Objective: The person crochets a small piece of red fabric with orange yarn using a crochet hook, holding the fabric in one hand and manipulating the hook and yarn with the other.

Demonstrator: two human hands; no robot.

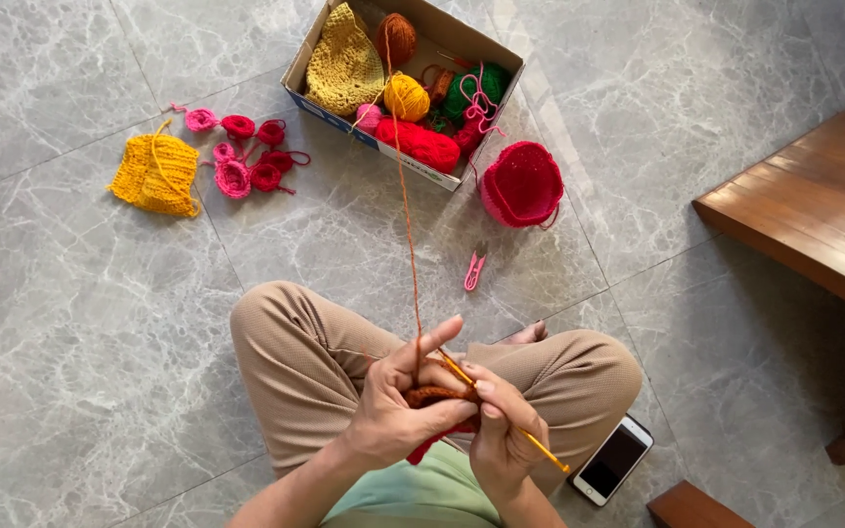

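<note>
I sit cross-legged on a grey marble floor. My left hand (398,401) pinches a small rust-brown crochet piece (429,396), and its raised forefinger carries the brown yarn strand (406,196). That strand runs up to a brown yarn ball (398,37) in a cardboard box (297,73). My right hand (501,430) grips a yellow crochet hook (540,445), its tip at the brown piece. A bit of red fabric (422,450) shows under my hands.
The box holds yellow, red, green and pink yarn and a yellow knit piece (344,64). On the floor lie a red crocheted cap (523,184), a yellow knit piece (156,174), several small pink and red flowers (246,152), a pink clip (474,271) and a phone (614,460). Wooden furniture (814,205) stands right.
</note>
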